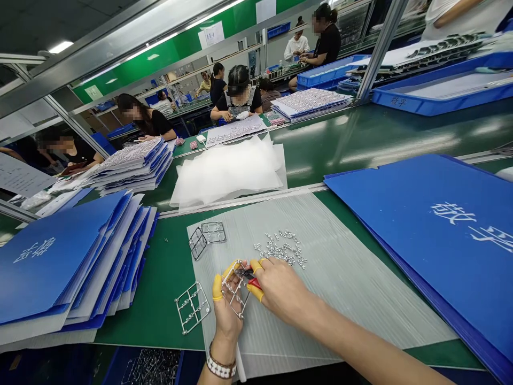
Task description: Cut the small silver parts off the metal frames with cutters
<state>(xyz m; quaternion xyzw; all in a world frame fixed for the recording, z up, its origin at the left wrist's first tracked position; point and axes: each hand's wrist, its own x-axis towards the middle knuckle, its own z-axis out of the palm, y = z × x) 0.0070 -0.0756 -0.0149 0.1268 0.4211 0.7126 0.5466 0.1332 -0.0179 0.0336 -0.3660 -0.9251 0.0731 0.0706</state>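
Observation:
My left hand (226,313), with yellow finger cots, holds a small silver metal runner frame (234,289) carrying tiny parts. My right hand (280,286) grips small red-handled side cutters (250,277), their dark jaws at the frame. Yellow cots cover its fingertips too. Just above my hands lies a scatter of loose tiny metal parts (280,248) on a ribbed grey plastic sheet (344,289). Two more metal frames (206,239) lie together left of the scatter, and another frame (192,307) rests near the sheet's left edge.
A blue corrugated board (433,240) lies to the right, and a stack of blue folders (72,262) lies to the left, both on the green bench (160,299). White foam sheets (228,171) lie ahead. Several co-workers sit beyond, among stacked sheets and blue trays.

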